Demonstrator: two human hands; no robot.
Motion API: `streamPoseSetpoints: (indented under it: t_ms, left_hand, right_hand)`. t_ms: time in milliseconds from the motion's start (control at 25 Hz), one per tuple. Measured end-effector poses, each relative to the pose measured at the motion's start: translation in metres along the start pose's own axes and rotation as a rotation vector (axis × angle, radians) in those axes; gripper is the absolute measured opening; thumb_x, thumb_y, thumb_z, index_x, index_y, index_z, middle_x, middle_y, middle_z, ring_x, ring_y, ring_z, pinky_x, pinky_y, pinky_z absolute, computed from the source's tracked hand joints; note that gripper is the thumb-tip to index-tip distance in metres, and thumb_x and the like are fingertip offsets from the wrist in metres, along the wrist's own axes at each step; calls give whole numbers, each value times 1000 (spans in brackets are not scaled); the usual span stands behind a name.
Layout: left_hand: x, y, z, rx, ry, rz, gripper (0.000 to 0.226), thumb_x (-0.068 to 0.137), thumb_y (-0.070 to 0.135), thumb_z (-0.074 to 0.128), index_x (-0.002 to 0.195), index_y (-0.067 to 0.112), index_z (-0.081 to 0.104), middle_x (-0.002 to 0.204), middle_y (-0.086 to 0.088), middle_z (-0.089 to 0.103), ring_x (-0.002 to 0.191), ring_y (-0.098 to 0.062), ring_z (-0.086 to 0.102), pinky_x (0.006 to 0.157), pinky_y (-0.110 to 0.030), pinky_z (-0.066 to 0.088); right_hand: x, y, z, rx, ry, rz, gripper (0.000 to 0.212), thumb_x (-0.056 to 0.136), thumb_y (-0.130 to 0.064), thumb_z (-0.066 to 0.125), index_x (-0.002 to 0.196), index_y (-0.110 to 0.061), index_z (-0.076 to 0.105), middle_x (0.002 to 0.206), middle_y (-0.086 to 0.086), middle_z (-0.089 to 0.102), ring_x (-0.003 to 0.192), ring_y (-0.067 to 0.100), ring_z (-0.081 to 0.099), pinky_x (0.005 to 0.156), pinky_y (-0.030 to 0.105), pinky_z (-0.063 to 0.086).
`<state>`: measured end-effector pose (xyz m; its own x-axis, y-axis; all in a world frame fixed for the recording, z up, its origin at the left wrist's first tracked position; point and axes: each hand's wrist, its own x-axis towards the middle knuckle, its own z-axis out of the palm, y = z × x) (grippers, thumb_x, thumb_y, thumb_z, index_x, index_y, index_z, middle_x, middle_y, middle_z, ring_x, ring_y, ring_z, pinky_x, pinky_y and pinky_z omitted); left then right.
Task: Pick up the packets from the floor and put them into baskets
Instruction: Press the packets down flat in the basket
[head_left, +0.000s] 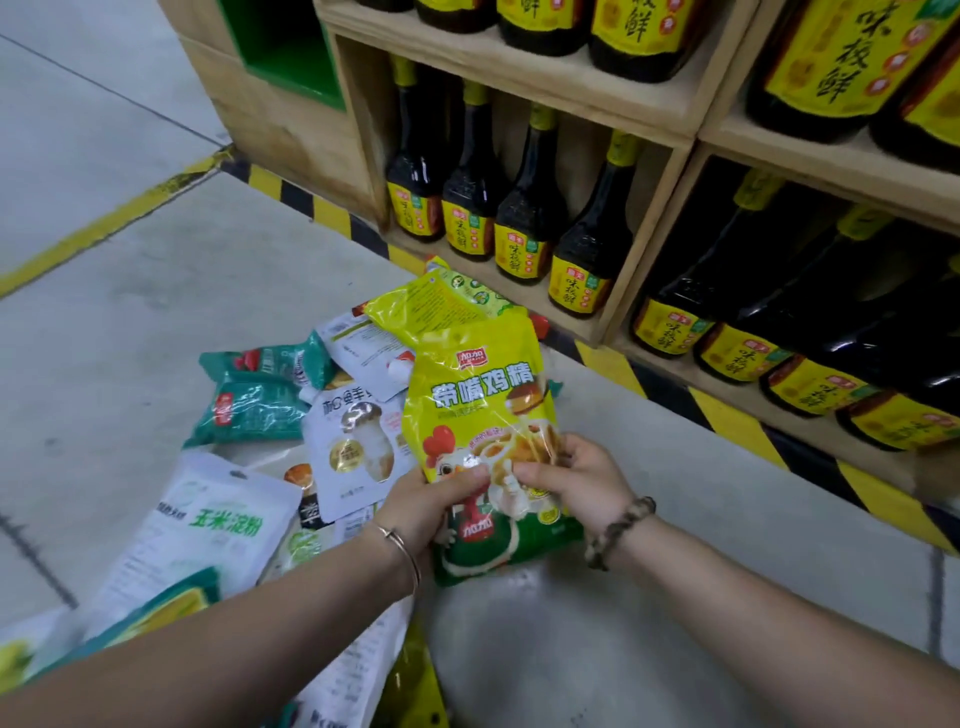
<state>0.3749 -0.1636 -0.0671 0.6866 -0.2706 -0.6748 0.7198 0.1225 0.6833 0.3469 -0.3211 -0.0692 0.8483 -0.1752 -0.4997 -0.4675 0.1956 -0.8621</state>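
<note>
Both hands, left hand (423, 506) and right hand (576, 475), grip the yellow packet (480, 395).

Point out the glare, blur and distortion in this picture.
Head view: glare streaks the yellow packet by the thumbs of the left hand and right hand. Head view: the wide lens bows the shelf and the floor tape. Head view: the centre bottles read fairly sharp, while those at the right edge smear.

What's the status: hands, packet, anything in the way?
Both the left hand and right hand grip the yellow chicken packet, held up. Pile of other packets on the floor, left side. No basket in view; nothing blocking.
</note>
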Motion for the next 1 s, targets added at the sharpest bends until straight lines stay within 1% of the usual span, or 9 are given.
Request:
streamPoseSetpoints:
  t_ms: [120, 280, 440, 520, 600, 680, 800, 880, 1000]
  left_hand:
    - [-9, 9, -27, 25, 81, -20, 51, 54, 16, 76, 101, 0, 66, 92, -25, 70, 78, -37, 68, 76, -46, 56]
    - [-18, 18, -59, -10, 180, 74, 42, 53, 9, 75, 94, 2, 67, 81, -20, 72, 66, -33, 70, 53, -36, 55]
    - [-22, 31, -115, -28, 454, 136, 29, 63, 4, 75, 92, 7, 67, 77, -17, 72, 60, -30, 69, 54, -35, 55]
    - [-27, 30, -142, -44, 568, 112, 26, 66, 6, 75, 91, 7, 66, 75, -16, 72, 55, -29, 68, 54, -35, 54]
    - [-33, 25, -160, -56, 635, 64, 30, 68, 8, 75, 95, 5, 65, 76, -18, 70, 57, -31, 67, 58, -38, 54]
    - [-38, 21, -167, -59, 654, 33, 33, 69, 9, 76, 99, 3, 64, 81, -20, 69, 63, -32, 67, 61, -39, 54]
    - [-42, 21, -173, -45, 683, 40, 24, 69, 10, 76, 90, 6, 63, 65, -14, 70, 50, -28, 66, 48, -31, 53]
    - [-42, 24, -173, -38, 695, 66, 20, 70, 10, 75, 84, 8, 62, 60, -11, 69, 45, -25, 65, 45, -28, 51]
    - [-40, 29, -176, -27, 705, 109, 19, 72, 11, 75, 85, 9, 62, 71, -13, 68, 52, -27, 65, 51, -30, 50]
  right_hand:
    - [5, 7, 30, 29, -72, 26, 23, 71, 0, 75, 88, -14, 65, 83, 2, 74, 78, 18, 71, 71, 31, 57]
    - [18, 21, 53, -186, -167, -48, 23, 80, -9, 70, 99, -14, 60, 102, 3, 69, 97, 19, 64, 88, 31, 51]
    - [32, 35, 41, -1135, -392, -398, 66, 81, -19, 57, 142, -17, 32, 144, 6, 38, 131, 19, 38, 105, 27, 29]
    - [32, 51, 43, -1568, -537, -496, 87, 75, -29, 58, 148, -22, 11, 156, 5, 13, 142, 20, 15, 115, 38, 13]
    - [31, 67, 55, -1741, -597, -481, 92, 79, -30, 56, 148, -26, -3, 157, 8, -6, 144, 24, -1, 115, 48, 2]
    - [33, 75, 64, -1768, -536, -533, 74, 90, -20, 45, 149, -25, 0, 157, 13, -5, 144, 27, -1, 115, 47, 5]
    - [40, 70, 64, -1697, -457, -625, 51, 99, -13, 25, 148, -24, 16, 157, 8, 11, 143, 25, 14, 113, 37, 18]
    - [42, 57, 53, -1510, -378, -620, 49, 96, -11, 35, 142, -28, 37, 149, 3, 35, 134, 21, 37, 105, 31, 34]
    - [32, 36, 36, -1046, -120, -661, 51, 81, 7, 52, 118, -27, 64, 116, -3, 66, 104, 15, 63, 86, 20, 45]
